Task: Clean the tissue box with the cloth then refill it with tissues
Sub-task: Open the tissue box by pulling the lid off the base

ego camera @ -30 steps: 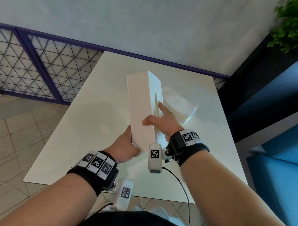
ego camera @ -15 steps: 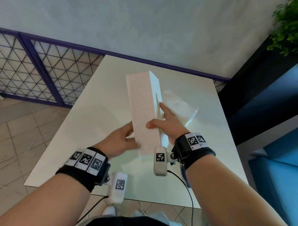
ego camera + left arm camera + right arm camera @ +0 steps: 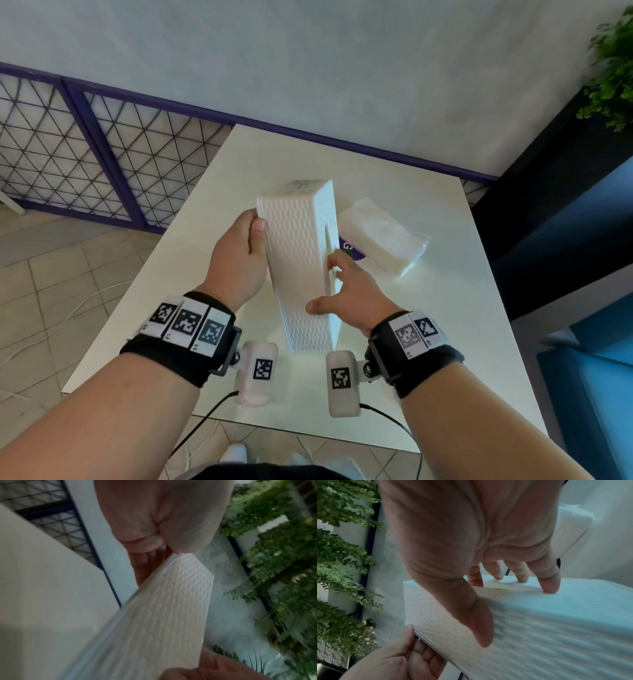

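The white ribbed tissue box (image 3: 301, 260) is held above the table, turned on its side with its slotted top facing right. My left hand (image 3: 239, 253) grips its left edge, thumb on the upper face and fingers underneath (image 3: 145, 566). My right hand (image 3: 342, 291) grips the near right part, thumb (image 3: 476, 615) on the ribbed face and fingertips (image 3: 547, 584) on the slotted side. A clear-wrapped pack of white tissues (image 3: 383, 236) lies on the table to the right of the box. No cloth is visible.
The white table (image 3: 428, 342) has a purple-framed mesh fence (image 3: 102, 154) at its left and back. A dark partition with green plants (image 3: 613, 68) and a blue seat (image 3: 599, 377) stand at the right. Cables hang below the near table edge.
My left hand slid from the box's near end up along its left edge. The box tilted and shifted toward me; the tissue pack's purple label came into sight.
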{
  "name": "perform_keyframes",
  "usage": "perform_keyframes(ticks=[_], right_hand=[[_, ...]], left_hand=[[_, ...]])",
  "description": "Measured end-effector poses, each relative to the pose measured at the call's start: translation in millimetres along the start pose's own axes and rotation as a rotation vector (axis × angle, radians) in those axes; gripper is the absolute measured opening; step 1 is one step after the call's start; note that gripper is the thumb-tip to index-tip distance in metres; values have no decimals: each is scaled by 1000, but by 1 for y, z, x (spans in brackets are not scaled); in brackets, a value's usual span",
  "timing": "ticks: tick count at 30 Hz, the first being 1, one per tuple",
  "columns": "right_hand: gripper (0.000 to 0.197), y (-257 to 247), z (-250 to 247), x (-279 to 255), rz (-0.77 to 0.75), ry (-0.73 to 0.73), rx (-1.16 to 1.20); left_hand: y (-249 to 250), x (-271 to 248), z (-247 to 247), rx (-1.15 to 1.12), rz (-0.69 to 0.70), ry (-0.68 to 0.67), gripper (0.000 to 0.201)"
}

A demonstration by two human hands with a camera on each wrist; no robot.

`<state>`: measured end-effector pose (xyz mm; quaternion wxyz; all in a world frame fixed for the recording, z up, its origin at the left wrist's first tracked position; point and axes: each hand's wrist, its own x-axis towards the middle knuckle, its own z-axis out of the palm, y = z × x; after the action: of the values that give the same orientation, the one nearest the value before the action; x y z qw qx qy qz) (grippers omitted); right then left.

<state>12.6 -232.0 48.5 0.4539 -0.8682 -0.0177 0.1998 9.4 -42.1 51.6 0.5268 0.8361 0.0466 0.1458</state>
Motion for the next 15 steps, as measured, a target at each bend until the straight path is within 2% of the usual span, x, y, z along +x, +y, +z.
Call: perform_keyframes(ticks=[2, 6, 11, 15], right_hand=[[56, 0, -1, -1, -12, 25, -19], [63, 0, -2, -1, -15, 29, -81], [57, -2, -4, 0, -2, 16, -135], [57, -4, -3, 3, -24, 12, -212]], left_hand=[[2, 0, -1, 88, 46, -8, 30], [9, 1, -4, 185, 44, -16, 17], [16, -2, -3, 230, 49, -108, 20], [17, -4, -2, 231, 46, -104, 23]])
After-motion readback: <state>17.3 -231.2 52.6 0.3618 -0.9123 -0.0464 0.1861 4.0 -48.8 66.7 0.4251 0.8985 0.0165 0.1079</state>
